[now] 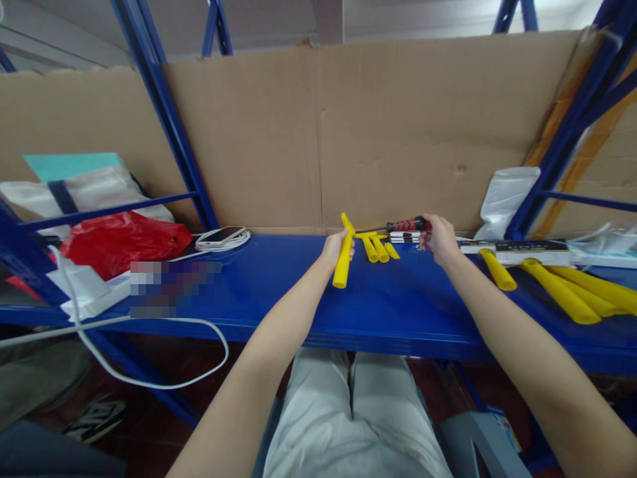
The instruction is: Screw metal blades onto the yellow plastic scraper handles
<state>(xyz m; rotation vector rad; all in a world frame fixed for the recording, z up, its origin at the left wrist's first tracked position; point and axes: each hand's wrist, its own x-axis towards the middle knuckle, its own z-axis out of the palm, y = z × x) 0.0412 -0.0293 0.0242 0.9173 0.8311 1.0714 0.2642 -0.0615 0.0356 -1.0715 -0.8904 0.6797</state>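
My left hand (334, 251) is closed around a yellow plastic handle-like piece (342, 259) with a T-shaped top, held upright over the blue bench. In my right hand (440, 238) is a screwdriver (407, 225) with a red and black handle, gripped at its butt end. Its dark shaft points left, and the tip reaches the upper part of the yellow piece; whether it sits in a screw cannot be made out. Just behind and right of my left hand, several smaller yellow pieces (381, 249) lie on the bench.
More yellow tubes (562, 292) lie at the right of the blue bench (279, 285). Left are a phone (226, 234) on a coiled white cable, a red plastic bag (124, 242) and a white power strip (99, 299). A cardboard panel (388, 133) stands behind, between blue posts.
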